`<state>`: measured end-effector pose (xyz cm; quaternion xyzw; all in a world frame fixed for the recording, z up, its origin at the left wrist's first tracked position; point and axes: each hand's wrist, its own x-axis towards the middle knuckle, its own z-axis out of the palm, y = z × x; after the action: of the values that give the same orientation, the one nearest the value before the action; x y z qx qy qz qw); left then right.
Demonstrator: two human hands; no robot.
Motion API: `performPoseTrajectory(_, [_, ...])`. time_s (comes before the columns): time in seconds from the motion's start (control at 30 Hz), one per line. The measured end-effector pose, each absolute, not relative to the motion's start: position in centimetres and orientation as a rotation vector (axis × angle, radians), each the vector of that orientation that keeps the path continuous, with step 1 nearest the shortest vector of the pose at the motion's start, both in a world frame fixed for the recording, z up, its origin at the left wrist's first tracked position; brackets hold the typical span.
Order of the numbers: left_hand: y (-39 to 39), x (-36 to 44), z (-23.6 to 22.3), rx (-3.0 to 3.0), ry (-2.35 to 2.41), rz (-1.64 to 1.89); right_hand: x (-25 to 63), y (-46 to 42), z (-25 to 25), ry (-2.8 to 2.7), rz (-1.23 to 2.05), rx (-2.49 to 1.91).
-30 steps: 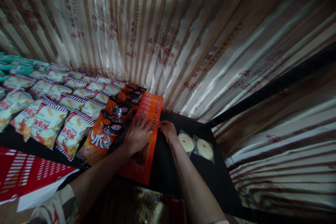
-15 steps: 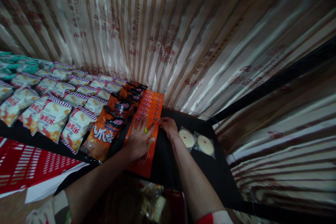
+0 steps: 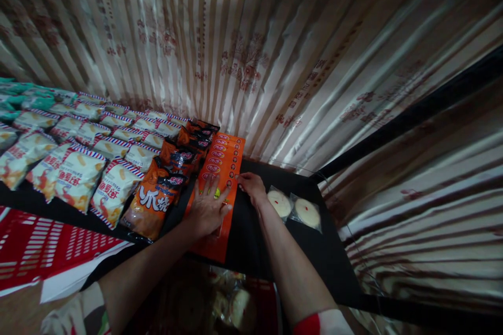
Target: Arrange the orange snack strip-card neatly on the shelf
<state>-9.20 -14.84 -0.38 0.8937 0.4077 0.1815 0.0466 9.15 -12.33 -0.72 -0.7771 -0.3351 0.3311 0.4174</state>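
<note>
A row of flat orange packets (image 3: 222,167) lies overlapped on a black shelf (image 3: 271,230). My left hand (image 3: 207,208) rests flat on the nearest packets, fingers spread, a ring on one finger. My right hand (image 3: 251,187) touches the right edge of the same row with curled fingers; whether it grips anything I cannot make out. Just to its right lie two clear-wrapped round pale buns (image 3: 294,208).
Left of the orange row lie dark orange snack bags (image 3: 154,200), then several rows of white striped-edge snack bags (image 3: 78,175). A striped satin curtain (image 3: 251,52) backs the shelf. A red and white basket (image 3: 43,251) sits lower left; wrapped goods (image 3: 231,306) lie below the shelf.
The orange packets have slid back up the shelf under my left hand, so less of them overhangs the front edge. Both hands stay on the row.
</note>
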Motion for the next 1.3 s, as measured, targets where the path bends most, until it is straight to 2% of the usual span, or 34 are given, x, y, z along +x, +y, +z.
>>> performPoseTrajectory(0.27, [-14.8,-9.2,-0.7,2.737,1.250,0.563,8.3,-13.8,0.1,-0.778,0.844,-1.787])
performPoseTrajectory(0.77, [-15.0,-9.2,-0.5,2.743,1.253,0.611,5.0,-16.5,-0.3,-1.117,0.437,-2.144])
performPoseTrajectory(1.3, [-15.0,-9.2,-0.1,2.733,1.262,0.587,5.3,-16.7,-0.6,-1.061,0.495,-2.122])
